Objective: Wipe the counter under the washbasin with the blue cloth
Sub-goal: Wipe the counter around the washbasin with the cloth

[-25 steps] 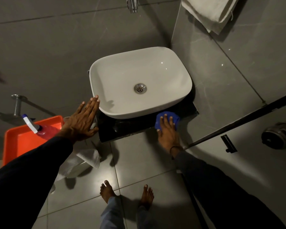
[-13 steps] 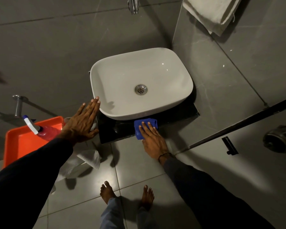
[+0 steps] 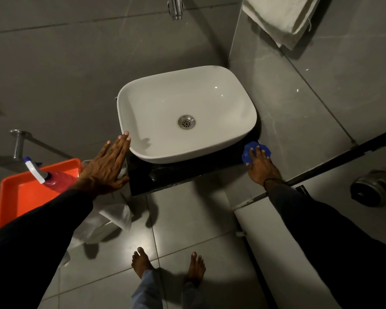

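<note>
A white washbasin [image 3: 187, 112] sits on a black counter [image 3: 176, 175] in the corner of grey tiled walls. My right hand [image 3: 262, 166] presses the crumpled blue cloth [image 3: 249, 152] flat onto the counter's right end, beside the basin and close to the right wall. My left hand [image 3: 107, 168] is held flat with fingers together, fingertips against the basin's left rim, holding nothing.
An orange tray [image 3: 16, 197] with a pink spray bottle [image 3: 54, 179] stands at the left. Crumpled clear plastic [image 3: 107, 219] lies below it. A tap [image 3: 176, 7] hangs above the basin, a white towel [image 3: 281, 16] at upper right. My bare feet [image 3: 167, 266] stand on grey tiles.
My right hand slid the blue cloth left along the counter's front edge, then back right to the counter's right end. My left hand stayed at the basin's rim.
</note>
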Tool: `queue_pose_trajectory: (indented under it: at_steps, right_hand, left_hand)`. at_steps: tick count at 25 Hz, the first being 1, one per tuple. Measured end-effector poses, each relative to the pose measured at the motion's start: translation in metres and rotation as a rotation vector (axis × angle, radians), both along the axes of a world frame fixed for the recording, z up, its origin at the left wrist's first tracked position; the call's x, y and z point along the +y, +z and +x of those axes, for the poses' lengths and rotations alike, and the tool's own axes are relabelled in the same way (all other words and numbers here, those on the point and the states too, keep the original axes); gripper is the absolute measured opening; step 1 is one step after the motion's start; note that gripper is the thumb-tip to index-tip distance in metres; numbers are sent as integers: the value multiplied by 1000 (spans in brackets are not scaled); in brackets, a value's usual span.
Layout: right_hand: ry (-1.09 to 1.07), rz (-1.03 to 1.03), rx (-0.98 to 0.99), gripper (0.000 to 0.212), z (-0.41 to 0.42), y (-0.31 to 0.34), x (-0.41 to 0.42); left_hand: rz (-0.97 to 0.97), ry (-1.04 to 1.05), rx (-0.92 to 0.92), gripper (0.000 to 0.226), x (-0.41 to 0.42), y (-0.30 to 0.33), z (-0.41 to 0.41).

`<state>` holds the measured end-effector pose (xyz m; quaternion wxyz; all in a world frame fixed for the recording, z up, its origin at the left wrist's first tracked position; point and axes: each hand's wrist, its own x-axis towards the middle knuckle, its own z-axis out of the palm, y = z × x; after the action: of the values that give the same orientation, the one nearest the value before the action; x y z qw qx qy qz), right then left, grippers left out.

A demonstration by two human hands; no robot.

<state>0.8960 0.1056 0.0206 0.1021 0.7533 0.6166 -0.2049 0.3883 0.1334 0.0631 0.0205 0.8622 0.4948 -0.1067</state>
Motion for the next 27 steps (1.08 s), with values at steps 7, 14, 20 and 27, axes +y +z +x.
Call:
queue_pose_trajectory:
  at_steps: [7, 14, 20, 27]
  right_hand:
    - [-83, 60, 148, 66, -64, 1, -25]
    - [-63, 45, 38, 63, -24, 4, -2]
    - [-64, 68, 25, 65, -40, -4, -9]
    - [142, 121, 102, 67, -163, -9, -40]
  left_hand:
    - [9, 33, -6, 111, -5, 9, 7]
    - [22, 5, -40, 109, -4, 8, 5]
    - [12, 18, -53, 111, -9, 10, 10]
    - [-7, -9, -4, 115, -5, 16, 4]
